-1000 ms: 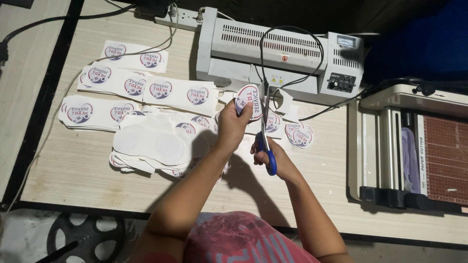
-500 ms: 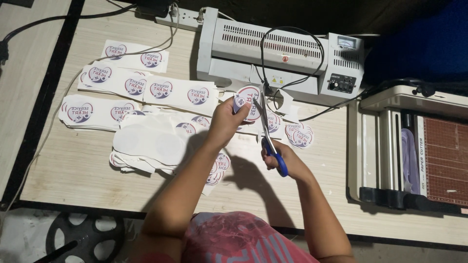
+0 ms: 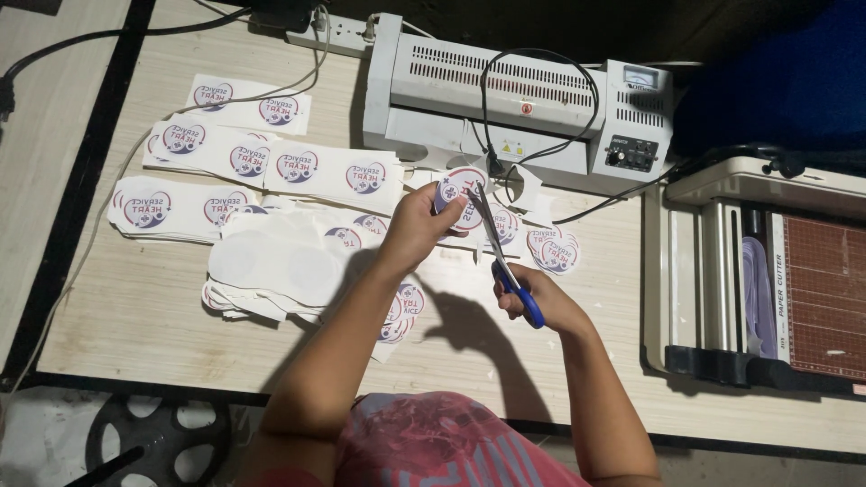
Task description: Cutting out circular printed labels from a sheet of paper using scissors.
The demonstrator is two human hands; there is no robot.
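Note:
My left hand (image 3: pixel 417 225) pinches a round white sticker (image 3: pixel 460 192) with a purple and red emblem, held above the wooden table (image 3: pixel 135 307). My right hand (image 3: pixel 532 299) grips blue-handled scissors (image 3: pixel 502 252) whose blades point up and cut along the sticker's right edge. Below my hands, a few cut round stickers (image 3: pixel 402 311) lie on the table.
Strips of uncut stickers (image 3: pixel 271 162) and blank white sheets (image 3: pixel 280 257) cover the table's left. A grey laminator (image 3: pixel 514 99) with a black cord stands behind my hands. A paper cutter (image 3: pixel 767 271) sits at right. More cut stickers (image 3: pixel 552 248) lie near it.
The sticker has been turned slightly in my left hand and the scissors have shifted a little along its edge. Both hands stay in nearly the same place.

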